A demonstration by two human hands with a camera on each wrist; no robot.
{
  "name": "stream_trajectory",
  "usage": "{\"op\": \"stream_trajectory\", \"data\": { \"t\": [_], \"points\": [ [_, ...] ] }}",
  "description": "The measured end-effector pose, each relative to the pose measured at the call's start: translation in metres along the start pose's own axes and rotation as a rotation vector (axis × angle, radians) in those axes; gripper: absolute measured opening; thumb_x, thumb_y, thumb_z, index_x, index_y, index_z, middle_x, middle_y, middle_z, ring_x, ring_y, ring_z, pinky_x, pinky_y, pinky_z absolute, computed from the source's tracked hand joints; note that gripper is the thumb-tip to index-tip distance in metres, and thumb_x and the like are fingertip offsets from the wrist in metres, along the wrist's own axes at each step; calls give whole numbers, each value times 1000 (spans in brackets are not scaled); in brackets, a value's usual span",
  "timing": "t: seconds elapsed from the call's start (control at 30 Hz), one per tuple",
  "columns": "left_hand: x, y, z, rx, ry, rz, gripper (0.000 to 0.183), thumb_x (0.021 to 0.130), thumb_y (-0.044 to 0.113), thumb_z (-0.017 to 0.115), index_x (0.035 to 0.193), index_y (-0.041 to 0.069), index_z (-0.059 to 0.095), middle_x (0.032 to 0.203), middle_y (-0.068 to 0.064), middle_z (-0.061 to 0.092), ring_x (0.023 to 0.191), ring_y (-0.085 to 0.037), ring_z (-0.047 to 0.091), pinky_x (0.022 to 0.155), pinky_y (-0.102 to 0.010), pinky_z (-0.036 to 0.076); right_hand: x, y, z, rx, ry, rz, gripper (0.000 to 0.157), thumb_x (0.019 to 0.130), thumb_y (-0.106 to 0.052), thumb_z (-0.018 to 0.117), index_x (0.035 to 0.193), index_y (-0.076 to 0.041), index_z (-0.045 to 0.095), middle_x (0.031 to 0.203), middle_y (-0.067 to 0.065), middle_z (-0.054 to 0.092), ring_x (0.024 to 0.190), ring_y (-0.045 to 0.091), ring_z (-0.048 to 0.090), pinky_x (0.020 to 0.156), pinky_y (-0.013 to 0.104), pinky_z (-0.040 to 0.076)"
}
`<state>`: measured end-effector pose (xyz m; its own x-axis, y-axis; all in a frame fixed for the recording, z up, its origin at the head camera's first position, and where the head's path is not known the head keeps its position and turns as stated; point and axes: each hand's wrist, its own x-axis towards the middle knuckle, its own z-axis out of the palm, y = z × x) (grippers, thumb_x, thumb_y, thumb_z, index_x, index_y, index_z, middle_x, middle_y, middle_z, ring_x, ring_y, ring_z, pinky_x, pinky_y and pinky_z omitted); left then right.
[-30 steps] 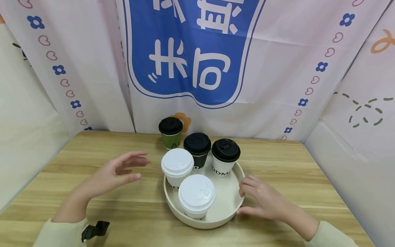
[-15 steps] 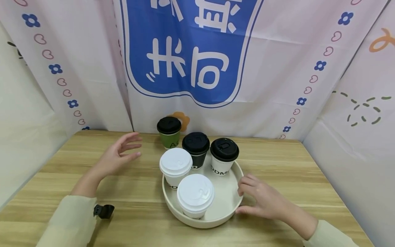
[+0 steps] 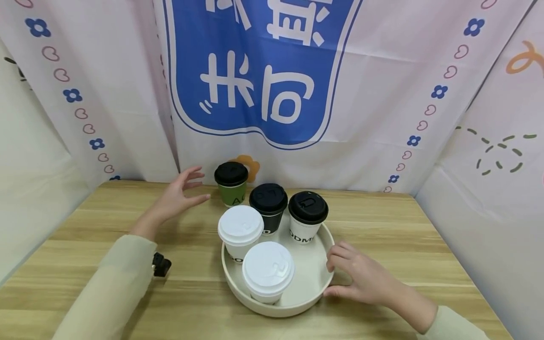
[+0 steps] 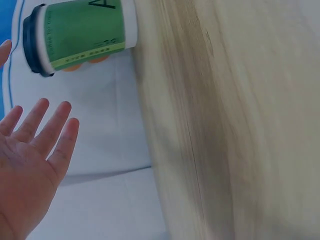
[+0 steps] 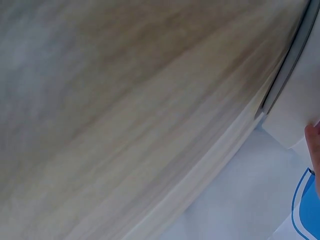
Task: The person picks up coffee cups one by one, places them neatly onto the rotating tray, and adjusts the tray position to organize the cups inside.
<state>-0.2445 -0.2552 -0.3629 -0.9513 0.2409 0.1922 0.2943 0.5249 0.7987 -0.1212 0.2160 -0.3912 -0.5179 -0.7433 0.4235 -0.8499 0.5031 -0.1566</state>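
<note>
My left hand [image 3: 176, 200] reaches toward a green paper cup [image 3: 232, 191] with a black lid, fingers spread and apart from it. In the left wrist view this cup [image 4: 85, 35] lies beyond the outstretched fingers [image 4: 60, 132]. At the right side of a round cream tray [image 3: 308, 269], my right hand [image 3: 363, 274] grips the rim, fingers over the edge and thumb low outside. The tray bears two white-lidded cups [image 3: 268, 267], a black cup [image 3: 272, 223] and a white cup with black lid [image 3: 305, 229]. The green cup stands behind the tray on the table.
The wooden table [image 3: 391, 226] ends at a hanging white cloth [image 3: 374, 118] with a blue printed sign. White side panels [image 3: 501, 212] flank the table. A small black device [image 3: 161, 264] is at the left sleeve.
My left hand has moved forward, away from beside the tray and up to the green cup, staying spread. The right hand keeps its place at the tray; the cups have not moved.
</note>
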Motion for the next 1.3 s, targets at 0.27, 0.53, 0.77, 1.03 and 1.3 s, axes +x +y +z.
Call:
{"op": "stream_trajectory", "data": {
  "t": [0.27, 0.53, 0.77, 1.03, 1.3],
  "points": [
    [22, -6, 12, 31, 1, -33, 96, 88, 28, 77, 159, 8, 14, 157, -22, 34, 140, -46, 39, 110, -63, 39, 1, 0, -1, -9, -3, -12, 40, 82, -56, 73, 90, -19, 60, 101, -15, 55, 99, 4, 50, 85, 18, 49],
    [34, -6, 21, 5, -21, -64, 100, 86, 27, 79, 159, 9, 13, 158, -25, 31, 141, -47, 38, 114, -63, 34, 1, 0, 0, -3, 4, -22, 40, 83, -55, 74, 91, -18, 60, 100, -15, 54, 99, 4, 50, 85, 17, 47],
    [44, -6, 27, 50, -38, -98, 106, 83, 37, 81, 160, 13, 12, 160, -24, 27, 142, -46, 37, 113, -61, 37, 0, -1, 0, -11, 4, -23, 40, 82, -55, 73, 90, -19, 59, 101, -14, 54, 99, 4, 50, 86, 16, 46],
    [55, -4, 35, 58, -57, -69, 107, 82, 33, 82, 159, 8, 12, 160, -26, 26, 141, -47, 36, 116, -60, 33, 1, 1, 0, -4, 15, -33, 40, 82, -54, 74, 91, -18, 59, 101, -14, 55, 99, 5, 50, 88, 14, 43],
    [60, -3, 38, 49, -54, -77, 107, 82, 34, 82, 159, 10, 12, 161, -23, 25, 144, -45, 33, 117, -60, 33, 0, 1, 1, -1, 9, -26, 39, 82, -54, 74, 91, -19, 60, 102, -13, 56, 100, 5, 50, 87, 16, 47]
  ]
}}
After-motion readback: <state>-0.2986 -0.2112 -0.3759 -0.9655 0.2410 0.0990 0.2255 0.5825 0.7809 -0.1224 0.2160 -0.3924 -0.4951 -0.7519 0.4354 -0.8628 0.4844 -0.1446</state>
